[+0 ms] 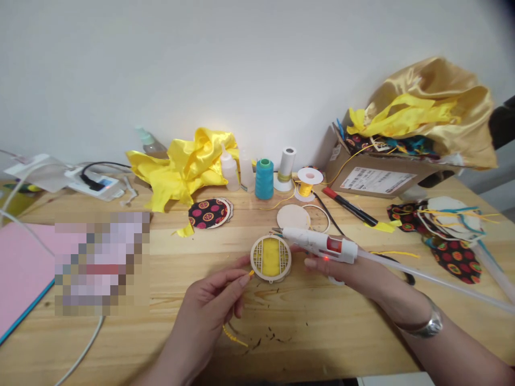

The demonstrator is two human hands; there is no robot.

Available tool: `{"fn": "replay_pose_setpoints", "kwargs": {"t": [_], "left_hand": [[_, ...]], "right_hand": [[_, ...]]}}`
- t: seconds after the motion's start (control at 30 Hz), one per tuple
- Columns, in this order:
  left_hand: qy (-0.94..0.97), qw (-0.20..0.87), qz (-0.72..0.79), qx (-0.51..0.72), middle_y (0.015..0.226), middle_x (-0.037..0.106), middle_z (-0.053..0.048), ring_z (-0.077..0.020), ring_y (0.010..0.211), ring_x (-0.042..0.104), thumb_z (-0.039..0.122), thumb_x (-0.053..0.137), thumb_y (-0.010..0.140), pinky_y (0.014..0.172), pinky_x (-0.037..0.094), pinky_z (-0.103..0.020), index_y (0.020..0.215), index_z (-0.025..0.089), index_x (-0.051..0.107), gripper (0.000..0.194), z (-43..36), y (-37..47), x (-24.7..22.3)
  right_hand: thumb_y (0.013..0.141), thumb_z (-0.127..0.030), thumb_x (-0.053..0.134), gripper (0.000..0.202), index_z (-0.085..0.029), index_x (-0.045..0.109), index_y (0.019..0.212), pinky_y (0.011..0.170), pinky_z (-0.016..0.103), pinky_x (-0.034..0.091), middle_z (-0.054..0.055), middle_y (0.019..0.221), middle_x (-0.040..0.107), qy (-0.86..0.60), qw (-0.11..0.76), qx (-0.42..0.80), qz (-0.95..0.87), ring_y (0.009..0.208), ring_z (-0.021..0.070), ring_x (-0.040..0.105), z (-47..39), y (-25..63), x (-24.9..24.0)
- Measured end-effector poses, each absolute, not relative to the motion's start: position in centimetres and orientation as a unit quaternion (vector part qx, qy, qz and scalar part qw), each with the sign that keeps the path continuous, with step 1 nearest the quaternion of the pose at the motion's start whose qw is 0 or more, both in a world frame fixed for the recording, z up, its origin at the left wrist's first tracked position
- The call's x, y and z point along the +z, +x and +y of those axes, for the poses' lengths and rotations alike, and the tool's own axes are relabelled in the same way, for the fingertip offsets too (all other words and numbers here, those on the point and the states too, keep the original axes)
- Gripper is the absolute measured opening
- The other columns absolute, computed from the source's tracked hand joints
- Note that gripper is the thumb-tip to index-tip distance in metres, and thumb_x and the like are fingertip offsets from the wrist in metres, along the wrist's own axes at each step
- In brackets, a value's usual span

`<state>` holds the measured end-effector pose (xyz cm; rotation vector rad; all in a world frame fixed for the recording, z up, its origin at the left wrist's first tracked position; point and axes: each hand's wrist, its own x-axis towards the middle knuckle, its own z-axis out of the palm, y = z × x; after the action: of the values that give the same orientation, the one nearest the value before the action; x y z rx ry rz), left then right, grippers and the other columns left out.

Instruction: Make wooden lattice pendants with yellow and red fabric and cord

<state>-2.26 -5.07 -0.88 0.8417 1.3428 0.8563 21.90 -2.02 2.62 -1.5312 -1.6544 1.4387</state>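
Holding hand, left: left hand [213,300] with thumb and fingers pinching a thin yellow cord [252,273] at the lower left edge of the frame.
Right hand: right hand [341,274] around a white plastic glue gun [314,243], nozzle just by the frame's top edge; thumb visible, other fingers mostly hidden, so their grip cannot be told.
Round frame: flat, pale, wood-like lattice frame [286,256], between the 2 hands, with a small loop at the bottom.
Done: soft yellow cloth panel [271,257] fills the middle, between 2 lattice sides.
Left over: pale flat disc [293,217] and slim pale ring [329,215] lie apart from the frame; work seems partway.
Loose end: knotted yellow cord end [235,336] below the left hand.
Textures: crumpled, glossy yellow satin [189,163]; smooth-grained wooden table [153,348]; stiff brown cardboard box [350,161] topped with shiny gold satin [434,80].
Thread: tapered teal cone [264,179], tightly wound.
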Motion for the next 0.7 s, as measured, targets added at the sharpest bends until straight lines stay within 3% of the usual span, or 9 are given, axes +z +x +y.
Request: {"fn": "replay_pose_setpoints", "kwargs": {"t": [0.23, 0.47, 0.7], "left_hand": [[0.345, 0.628, 0.579, 0.389, 0.115, 0.066, -0.006, -0.0028, 0.046, 0.039, 0.033, 0.074, 0.068, 0.045, 0.033, -0.018, 0.074, 0.021, 0.076, 0.014, -4.9, -2.0, -0.8], [0.365, 0.622, 0.583, 0.374, 0.111, 0.069, -0.006, -0.0060, 0.049, 0.046, 0.032, 0.071, 0.070, 0.047, 0.036, -0.020, 0.071, 0.021, 0.076, 0.012, -4.9, -2.0, -0.6], [0.397, 0.598, 0.591, 0.369, 0.112, 0.069, -0.008, -0.0126, 0.059, 0.058, 0.035, 0.070, 0.070, 0.051, 0.042, -0.023, 0.060, 0.019, 0.074, 0.019, -5.0, -2.2, -0.6]], "right_hand": [[0.076, -0.043, 0.064, 0.041, -0.025, 0.065, 0.113, 0.089, 0.040, 0.049, 0.003, 0.111, 0.068, -0.550, 0.240, 0.530, -0.600, 0.104, 0.0259, 0.061, -2.1, 21.9, 2.2], [0.077, -0.040, 0.063, 0.037, -0.028, 0.065, 0.113, 0.092, 0.040, 0.047, 0.000, 0.115, 0.067, -0.558, 0.242, 0.525, -0.596, 0.106, 0.0253, 0.060, -2.4, 21.7, 3.0], [0.077, -0.041, 0.063, 0.035, -0.026, 0.067, 0.108, 0.079, 0.039, 0.053, 0.002, 0.107, 0.070, -0.587, 0.223, 0.499, -0.597, 0.095, 0.0276, 0.064, -2.6, 21.7, 3.4]]}}
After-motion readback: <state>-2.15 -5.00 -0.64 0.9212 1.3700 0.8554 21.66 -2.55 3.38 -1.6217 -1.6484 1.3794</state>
